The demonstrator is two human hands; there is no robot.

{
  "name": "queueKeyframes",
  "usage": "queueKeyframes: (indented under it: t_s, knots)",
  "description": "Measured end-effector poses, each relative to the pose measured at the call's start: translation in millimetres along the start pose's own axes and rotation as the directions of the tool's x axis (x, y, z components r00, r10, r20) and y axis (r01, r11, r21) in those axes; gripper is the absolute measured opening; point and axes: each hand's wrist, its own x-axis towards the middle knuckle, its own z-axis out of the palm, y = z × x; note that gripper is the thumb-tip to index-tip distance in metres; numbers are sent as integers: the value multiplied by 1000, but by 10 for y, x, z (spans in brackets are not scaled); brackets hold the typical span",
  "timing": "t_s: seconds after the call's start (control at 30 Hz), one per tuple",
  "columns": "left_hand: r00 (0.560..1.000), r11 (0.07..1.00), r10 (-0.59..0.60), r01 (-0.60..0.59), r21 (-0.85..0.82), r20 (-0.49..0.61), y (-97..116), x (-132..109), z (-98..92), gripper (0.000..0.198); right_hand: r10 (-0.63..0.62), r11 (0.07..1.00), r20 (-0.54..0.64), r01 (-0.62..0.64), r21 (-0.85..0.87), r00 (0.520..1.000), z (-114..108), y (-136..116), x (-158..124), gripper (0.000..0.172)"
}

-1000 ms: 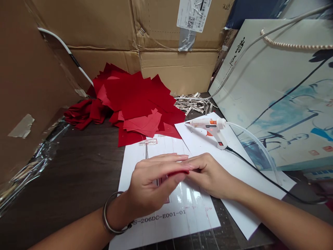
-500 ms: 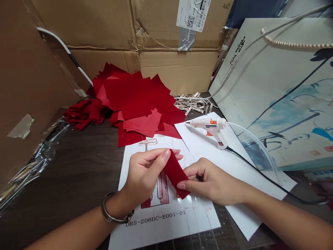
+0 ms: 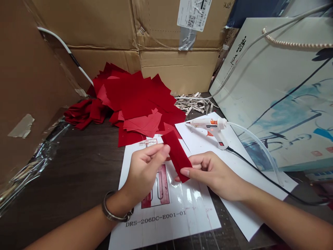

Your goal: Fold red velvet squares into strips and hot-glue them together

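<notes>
The red strip (image 3: pixel 178 158) has shifted toward the dark surface's (image 3: pixel 85 166) back edge, above the printed sheet (image 3: pixel 191 203); left hand (image 3: pixel 145 170) grip pinches its side, right hand (image 3: pixel 220 177) grip its near end. Cardboard (image 3: pixel 177 74) lines that edge.

So the red strip (image 3: pixel 177 156) is out in the open now, when a second ago only a sliver of it shows between the two hands. Compared with half a second ago it's further up, its top end over the far edge of the printed sheet (image 3: pixel 197 222). The left hand (image 3: pixel 145 172) has slid off that end, fingers curled in, thumb down at the strip's left edge; can't tell if it's gripping. The right hand (image 3: pixel 215 177) has shifted toward the far edge too. More of the printed picture (image 3: pixel 163 184) shows underneath.
</notes>
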Motion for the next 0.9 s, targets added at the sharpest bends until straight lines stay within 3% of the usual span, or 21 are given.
queueKeyframes:
  t_s: [0.07, 0.13, 0.3, 0.47, 0.63, 0.77, 0.9]
  knots:
    - [999, 997, -20, 17, 77, 36, 8, 0, -5, 35, 7, 1000, -22, -7, 9, 1000, 4, 17, 8, 28]
    - [999, 993, -36, 35, 116, 4, 11, 7, -3, 34, 34, 999, -20, -34, 26, 999, 13, 30, 12, 27]
    - [996, 996, -57, 62, 61, -72, 16, 46, 9, 26, 16, 994, -6, -15, 109, 1000, 29, 15, 14, 25]
    - [995, 998, -65, 66, 18, -80, 30, 51, 13, 24, 35, 999, -79, -32, 36, 996, 11, 3, 26, 29]
    - [994, 999, -39, 41, 18, -103, 23, 44, 7, 25, 70, 998, -30, -70, 7, 997, 7, 20, 24, 25]
    - [996, 996, -50, 55, 65, -69, 9, 27, 2, 28, 24, 999, 5, -24, 27, 1000, 27, 28, 20, 19]
    - [998, 996, -69, 68, -62, -8, -9, 20, 2, 20, 34, 999, 26, -33, -36, 999, 31, 34, 9, 18]
